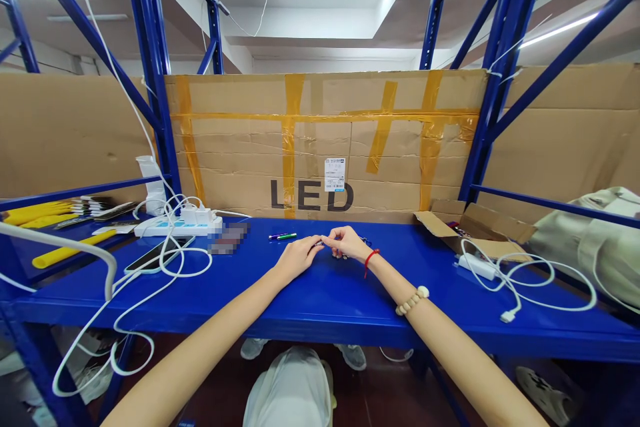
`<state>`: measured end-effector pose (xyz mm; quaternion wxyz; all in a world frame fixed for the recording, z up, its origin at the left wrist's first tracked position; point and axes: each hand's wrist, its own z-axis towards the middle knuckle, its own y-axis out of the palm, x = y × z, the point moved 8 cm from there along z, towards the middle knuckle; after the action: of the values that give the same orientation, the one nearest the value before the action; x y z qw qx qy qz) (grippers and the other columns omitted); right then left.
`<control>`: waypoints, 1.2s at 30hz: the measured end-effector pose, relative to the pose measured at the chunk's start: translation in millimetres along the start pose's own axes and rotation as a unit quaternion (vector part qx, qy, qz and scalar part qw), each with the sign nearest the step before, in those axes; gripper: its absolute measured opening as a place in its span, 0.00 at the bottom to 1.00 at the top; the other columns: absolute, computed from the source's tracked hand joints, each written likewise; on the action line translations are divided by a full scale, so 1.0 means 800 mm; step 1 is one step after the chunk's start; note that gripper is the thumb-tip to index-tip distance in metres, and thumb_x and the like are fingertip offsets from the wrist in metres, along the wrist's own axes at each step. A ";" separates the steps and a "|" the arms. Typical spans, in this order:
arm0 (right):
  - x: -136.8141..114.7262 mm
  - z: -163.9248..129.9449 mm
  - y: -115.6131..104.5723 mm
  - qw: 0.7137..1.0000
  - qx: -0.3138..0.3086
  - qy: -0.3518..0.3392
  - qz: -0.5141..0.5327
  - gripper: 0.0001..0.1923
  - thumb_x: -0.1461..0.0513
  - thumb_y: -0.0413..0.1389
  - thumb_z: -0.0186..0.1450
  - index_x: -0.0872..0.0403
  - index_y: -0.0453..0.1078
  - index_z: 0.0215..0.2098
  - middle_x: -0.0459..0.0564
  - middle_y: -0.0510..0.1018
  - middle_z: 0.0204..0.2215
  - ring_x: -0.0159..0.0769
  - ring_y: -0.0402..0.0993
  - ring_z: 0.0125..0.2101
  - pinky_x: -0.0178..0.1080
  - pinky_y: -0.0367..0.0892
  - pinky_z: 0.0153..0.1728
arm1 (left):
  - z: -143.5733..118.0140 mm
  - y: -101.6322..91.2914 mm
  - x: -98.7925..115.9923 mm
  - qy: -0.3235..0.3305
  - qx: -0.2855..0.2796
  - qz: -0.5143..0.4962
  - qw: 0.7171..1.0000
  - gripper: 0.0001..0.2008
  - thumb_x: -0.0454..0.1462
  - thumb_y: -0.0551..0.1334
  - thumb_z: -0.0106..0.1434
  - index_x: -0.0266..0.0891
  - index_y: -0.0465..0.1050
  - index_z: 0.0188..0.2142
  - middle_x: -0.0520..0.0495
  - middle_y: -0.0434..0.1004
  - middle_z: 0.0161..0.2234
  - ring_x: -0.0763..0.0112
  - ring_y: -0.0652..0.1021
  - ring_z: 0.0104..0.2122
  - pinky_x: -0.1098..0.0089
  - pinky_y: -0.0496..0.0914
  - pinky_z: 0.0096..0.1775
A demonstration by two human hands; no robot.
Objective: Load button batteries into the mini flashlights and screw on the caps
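My left hand [299,255] and my right hand [349,243] meet over the middle of the blue shelf top [280,307]. Both are closed, their fingertips together at a small, thin, dark thing [319,243] that I cannot make out. The right hand pinches at it with thumb and forefinger, its other fingers curled. Left of the hands lie a green pen [287,237] and a dark blue or purple pen [275,237], close together. Just behind the right hand, a small dark object [367,241] is partly hidden.
A white power strip [173,225], tangled white cables [170,273] and a phone [159,255] lie on the left, near yellow-handled items [73,249]. At right are an open carton [473,227], a white adapter [477,267] and its cable. Cardboard [240,153] marked LED stands behind.
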<state>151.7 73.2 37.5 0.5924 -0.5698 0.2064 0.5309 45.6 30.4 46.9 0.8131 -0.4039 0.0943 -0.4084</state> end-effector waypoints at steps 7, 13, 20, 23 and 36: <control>0.000 -0.002 0.002 1.000 -0.008 0.014 0.018 0.17 0.56 0.55 0.63 0.60 0.63 0.23 0.38 0.65 0.13 0.22 0.61 0.12 0.26 0.59 0.15 | 0.000 -0.005 0.005 -0.003 -0.003 0.008 1.000 0.10 0.35 0.52 0.66 0.44 0.66 0.45 0.52 0.75 0.42 0.68 0.76 0.40 0.73 0.69 0.40; -0.001 -0.001 0.002 1.000 -0.004 0.010 0.023 0.17 0.56 0.56 0.63 0.60 0.64 0.23 0.38 0.65 0.13 0.22 0.62 0.13 0.26 0.60 0.15 | 0.001 -0.005 0.004 -0.016 -0.002 0.020 1.000 0.11 0.35 0.50 0.67 0.45 0.65 0.46 0.52 0.74 0.44 0.69 0.75 0.42 0.72 0.68 0.41; -0.004 0.002 -0.007 1.000 0.017 -0.023 0.012 0.17 0.54 0.57 0.61 0.61 0.66 0.24 0.38 0.64 0.12 0.21 0.60 0.13 0.26 0.58 0.15 | 0.004 -0.006 0.003 -0.055 -0.001 0.042 0.998 0.09 0.36 0.50 0.67 0.44 0.65 0.45 0.51 0.75 0.40 0.67 0.76 0.39 0.73 0.69 0.36; -0.008 0.002 -0.011 0.999 0.021 -0.037 0.007 0.17 0.54 0.57 0.61 0.61 0.67 0.25 0.39 0.65 0.14 0.21 0.60 0.13 0.26 0.58 0.15 | 0.004 -0.005 0.002 -0.069 -0.008 0.049 0.996 0.10 0.37 0.49 0.67 0.43 0.65 0.45 0.50 0.75 0.40 0.66 0.76 0.39 0.73 0.68 0.35; -0.014 0.001 -0.010 0.997 0.007 -0.080 -0.004 0.16 0.55 0.61 0.56 0.61 0.72 0.34 0.42 0.71 0.19 0.22 0.61 0.15 0.28 0.59 0.17 | 0.003 0.003 -0.008 -0.121 -0.067 0.073 0.988 0.12 0.38 0.48 0.68 0.35 0.66 0.45 0.45 0.74 0.38 0.68 0.76 0.36 0.67 0.69 0.35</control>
<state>154.8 71.6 50.8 0.6131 -0.5222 0.1601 0.5708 43.8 37.5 45.3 0.8175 -0.4955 0.0516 -0.2892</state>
